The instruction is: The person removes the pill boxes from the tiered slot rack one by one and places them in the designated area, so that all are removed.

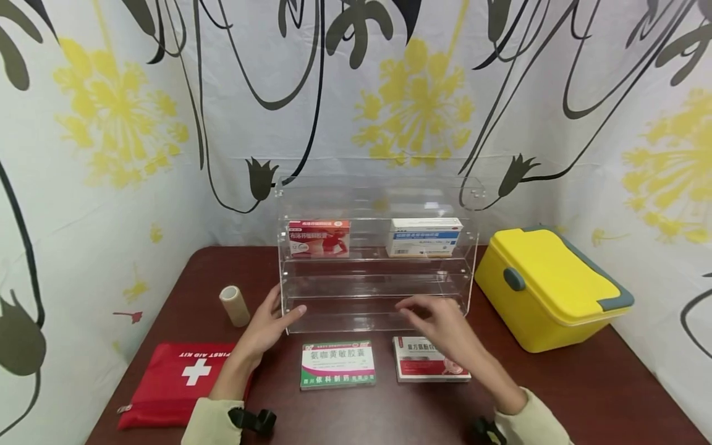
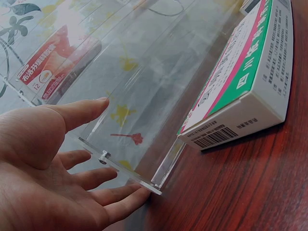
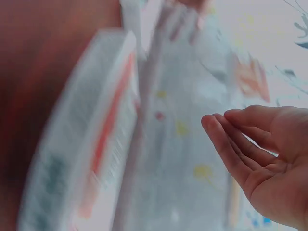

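Observation:
A clear acrylic stepped shelf [image 1: 378,290] stands mid-table. Its top step carries a red-and-white medicine box [image 1: 319,238] and a blue-and-white box [image 1: 425,236]. My left hand [image 1: 285,304] is open at the shelf's lower left corner. In the left wrist view my left hand [image 2: 103,144] has its thumb along the shelf's side panel [image 2: 125,168] and its fingers by the bottom corner. My right hand [image 1: 425,314] hovers open before the shelf's lower right, above a red-and-white box [image 1: 414,361] lying flat. A green-and-white box [image 1: 337,364] lies between the hands. The right wrist view is blurred and shows my right hand [image 3: 240,139] empty.
A yellow lidded case [image 1: 547,287] with grey-green trim sits at the right. A red first aid pouch [image 1: 178,380] lies at the front left, with a beige bandage roll [image 1: 235,305] behind it. Patterned cloth walls in the dark wooden table [image 1: 584,383] on three sides.

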The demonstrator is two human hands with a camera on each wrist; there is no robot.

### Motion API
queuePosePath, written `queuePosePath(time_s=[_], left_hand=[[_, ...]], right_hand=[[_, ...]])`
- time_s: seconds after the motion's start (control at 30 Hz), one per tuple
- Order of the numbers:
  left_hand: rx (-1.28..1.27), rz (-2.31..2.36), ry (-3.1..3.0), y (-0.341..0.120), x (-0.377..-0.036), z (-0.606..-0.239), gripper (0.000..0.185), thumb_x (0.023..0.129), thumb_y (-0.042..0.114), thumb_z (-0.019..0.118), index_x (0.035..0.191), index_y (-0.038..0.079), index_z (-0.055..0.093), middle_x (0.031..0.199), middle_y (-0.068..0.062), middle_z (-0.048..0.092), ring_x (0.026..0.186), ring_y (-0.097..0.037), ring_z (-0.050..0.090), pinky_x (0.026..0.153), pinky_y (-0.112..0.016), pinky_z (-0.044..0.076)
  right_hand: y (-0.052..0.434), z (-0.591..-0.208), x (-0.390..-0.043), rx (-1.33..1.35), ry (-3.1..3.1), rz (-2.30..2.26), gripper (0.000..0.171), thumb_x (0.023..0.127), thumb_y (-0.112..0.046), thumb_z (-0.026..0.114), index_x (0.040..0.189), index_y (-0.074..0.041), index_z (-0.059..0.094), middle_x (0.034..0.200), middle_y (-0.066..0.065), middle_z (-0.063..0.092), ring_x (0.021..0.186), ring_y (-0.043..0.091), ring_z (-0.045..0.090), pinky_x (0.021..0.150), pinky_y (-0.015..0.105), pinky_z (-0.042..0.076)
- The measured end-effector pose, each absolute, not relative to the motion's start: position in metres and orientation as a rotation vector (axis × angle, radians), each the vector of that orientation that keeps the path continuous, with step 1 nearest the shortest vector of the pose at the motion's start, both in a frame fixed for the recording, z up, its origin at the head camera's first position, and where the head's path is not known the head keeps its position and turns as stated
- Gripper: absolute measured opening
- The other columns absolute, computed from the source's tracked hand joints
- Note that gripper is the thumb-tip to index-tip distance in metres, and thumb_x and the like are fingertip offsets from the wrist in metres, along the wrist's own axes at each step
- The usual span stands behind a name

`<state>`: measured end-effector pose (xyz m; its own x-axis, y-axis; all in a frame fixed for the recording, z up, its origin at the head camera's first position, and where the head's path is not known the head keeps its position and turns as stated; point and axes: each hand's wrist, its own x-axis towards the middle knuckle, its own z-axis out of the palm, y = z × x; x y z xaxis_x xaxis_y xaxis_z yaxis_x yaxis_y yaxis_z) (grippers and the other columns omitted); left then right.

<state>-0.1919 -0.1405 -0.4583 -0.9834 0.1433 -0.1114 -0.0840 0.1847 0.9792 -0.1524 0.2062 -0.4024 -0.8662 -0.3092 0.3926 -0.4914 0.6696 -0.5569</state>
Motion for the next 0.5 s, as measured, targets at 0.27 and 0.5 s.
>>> queuePosePath(time_s=[0.27,0.5], left_hand=[[0.073,1.900,2.287,-0.143,-0.191,-0.459,0.095,0.081,0.052,0.075,0.155,0.025,0.021,0.153,-0.005,0.036,0.138,-0.034,0.037,0.106,-0.055,0.033],[0.067,1.906,2.284,-0.142,-0.192,-0.461,0.095,0.081,0.053,0.075,0.155,0.026,0.022,0.153,-0.007,0.035,0.138,-0.035,0.036,0.107,-0.055,0.033]], right_hand=[[0.256,-0.347,-0.171,0.500,-2.535,0.897,0.017,0.090,-0.014,0.073,0.106,-0.016,0.075,0.094,-0.005,0.072,0.064,0.009,0.062,0.054,0.022,0.050],[0.279,-0.295,-0.193,0.444,-2.464,0.865,0.024,0.091,-0.014,0.072,0.114,-0.011,0.072,0.103,0.004,0.071,0.088,0.019,0.067,0.072,0.016,0.048]])
